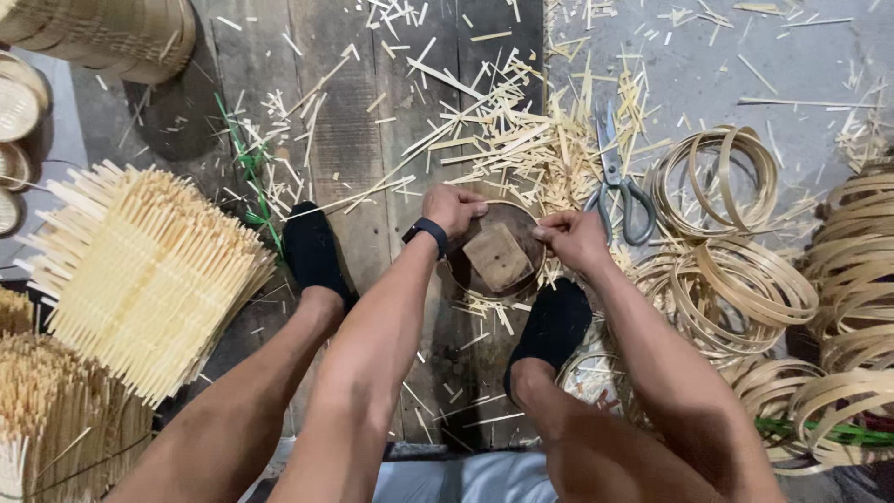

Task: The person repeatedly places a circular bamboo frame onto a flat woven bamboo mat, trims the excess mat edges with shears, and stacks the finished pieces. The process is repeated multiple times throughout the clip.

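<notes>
Right now your left hand & right hand each pinch the rim of the round dark form, wooden block on top, between your feet; it sits centred btw both grips, neither hand nearer.

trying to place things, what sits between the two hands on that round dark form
In the head view, between the left hand and right hand lies a small tan wooden block on the round dark form.

Round dark form partly hidden under both hands; stacked baskets cut off top-left.
</notes>
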